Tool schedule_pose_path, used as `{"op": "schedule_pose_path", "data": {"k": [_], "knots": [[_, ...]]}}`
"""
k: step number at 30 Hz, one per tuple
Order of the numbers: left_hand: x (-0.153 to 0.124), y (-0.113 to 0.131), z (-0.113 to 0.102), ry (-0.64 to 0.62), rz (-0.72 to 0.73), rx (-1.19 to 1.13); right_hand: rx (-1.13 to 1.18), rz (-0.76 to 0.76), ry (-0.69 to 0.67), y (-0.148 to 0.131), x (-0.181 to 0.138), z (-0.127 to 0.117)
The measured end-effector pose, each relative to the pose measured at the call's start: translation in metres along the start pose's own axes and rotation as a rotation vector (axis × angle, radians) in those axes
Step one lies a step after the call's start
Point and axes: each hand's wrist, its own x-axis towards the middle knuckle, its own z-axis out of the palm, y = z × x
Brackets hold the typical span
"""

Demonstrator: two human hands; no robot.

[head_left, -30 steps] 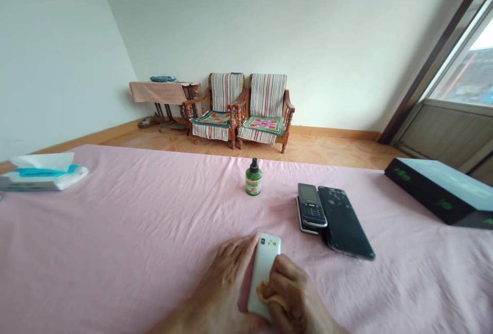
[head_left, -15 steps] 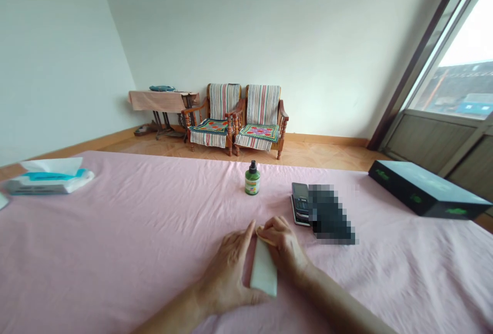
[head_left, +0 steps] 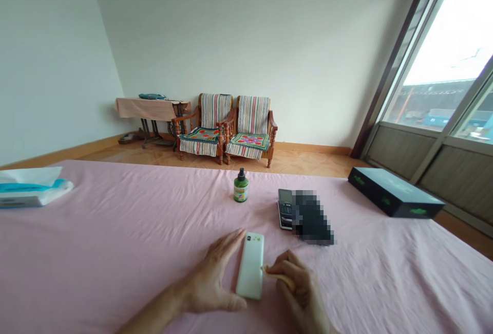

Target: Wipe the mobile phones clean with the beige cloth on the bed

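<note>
A pale white-green smartphone (head_left: 250, 267) lies back up on the pink cloth, its camera at the far end. My left hand (head_left: 210, 275) spans it lengthwise, with the index fingertip at the top left corner and the thumb at the bottom edge, bracing it. In my closed right hand (head_left: 302, 285) is a small yellowish-tan cloth (head_left: 283, 277), its tip at the phone's right edge. The fingers partly hide this cloth. Beyond the hands stands a green bottle (head_left: 241, 190) with a black pump top.
A keypad phone (head_left: 285, 204) rests on another device, beside a pixelated dark object (head_left: 311, 221). At the right sits a black box (head_left: 393, 195); at the far left lies a tissue pack (head_left: 34, 192). Two wooden armchairs (head_left: 246, 136) stand beyond the pink-covered table (head_left: 115, 241).
My right hand has drawn back from the phone's far end to its right side, bringing the cloth along. More of the phone's back shows. The camera view has shifted right and up.
</note>
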Motion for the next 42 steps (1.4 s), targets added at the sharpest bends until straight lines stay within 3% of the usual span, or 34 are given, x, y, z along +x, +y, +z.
{"op": "schedule_pose_path", "data": {"k": [5, 9, 13, 21, 28, 42], "knots": [[0.014, 0.019, -0.001, 0.198, -0.016, -0.040, 0.191, 0.286, 0.209, 0.006, 0.011, -0.003], [0.041, 0.045, -0.003, 0.184, -0.025, -0.004, 0.332, 0.404, 0.279, 0.003, 0.016, -0.003], [0.059, 0.051, -0.004, 0.165, -0.100, 0.076, 0.358, 0.480, 0.307, -0.002, 0.018, -0.006], [0.040, 0.065, 0.008, 0.063, -0.277, 0.296, 0.297, 0.417, 0.253, 0.004, 0.017, -0.007], [0.050, 0.080, 0.008, -0.002, -0.309, 0.405, 0.291, 0.396, 0.214, 0.010, 0.014, -0.009], [0.047, 0.069, -0.002, 0.080, -0.289, 0.343, 0.317, 0.435, 0.232, 0.005, 0.016, -0.006]]}}
